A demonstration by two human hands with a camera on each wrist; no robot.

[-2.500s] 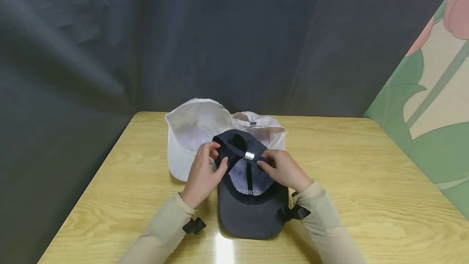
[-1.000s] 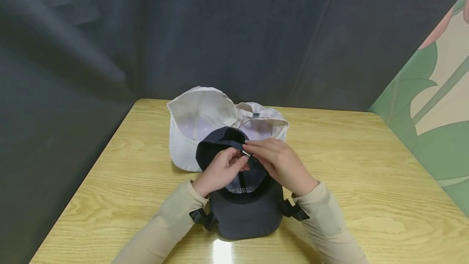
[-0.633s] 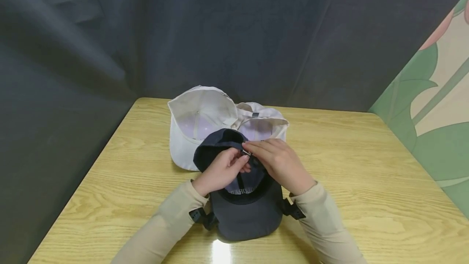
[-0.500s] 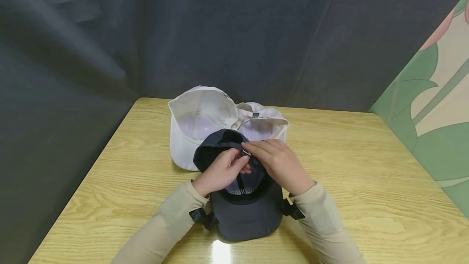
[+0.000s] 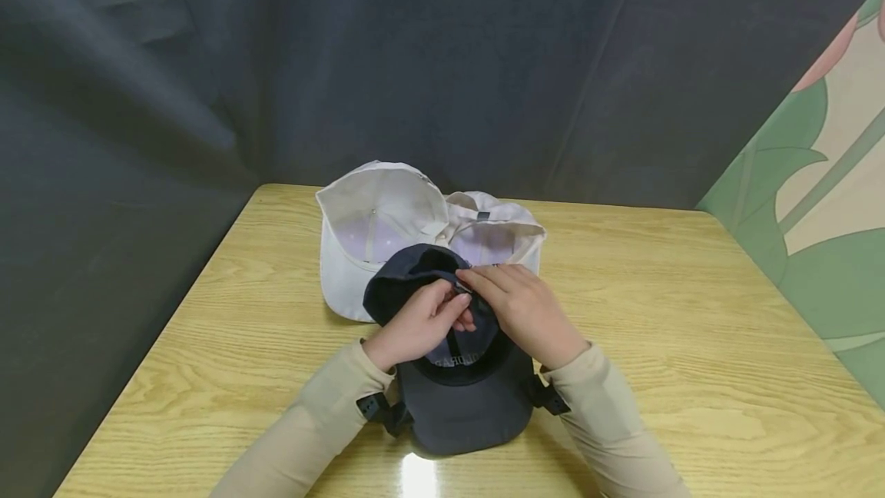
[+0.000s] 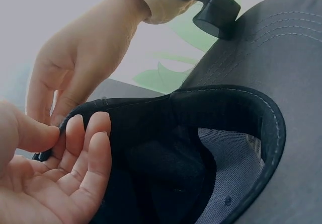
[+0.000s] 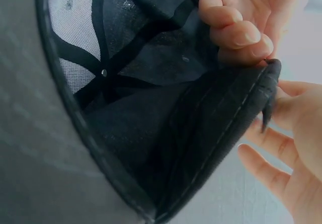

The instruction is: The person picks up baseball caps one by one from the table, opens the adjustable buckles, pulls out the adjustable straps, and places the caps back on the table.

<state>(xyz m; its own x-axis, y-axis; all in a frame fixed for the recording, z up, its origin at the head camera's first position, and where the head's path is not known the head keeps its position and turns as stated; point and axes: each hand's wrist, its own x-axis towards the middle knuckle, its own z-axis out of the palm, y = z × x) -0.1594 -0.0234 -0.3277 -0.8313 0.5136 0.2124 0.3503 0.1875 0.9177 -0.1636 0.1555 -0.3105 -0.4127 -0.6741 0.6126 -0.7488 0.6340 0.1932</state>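
Wood-grain worktop [image 5: 691, 329]. On it, navy baseball cap [image 5: 470, 413], interior showing, brim toward person; behind, white baseball cap [image 5: 346, 279] beside white buckle-strap baseball cap [image 5: 484, 240]. Left hand [image 5: 418, 319], right hand [image 5: 527, 307]: both grips pinching navy baseball cap's back strap [image 7: 264, 93].

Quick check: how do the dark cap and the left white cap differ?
The dark cap is blackish navy; the white cap is pale.
The left hand and right hand hold the dark cap near its back edge; neither touches the white cap.
The dark cap is nearer, partly hiding the white cap.
Both have brims toward the person, insides showing.
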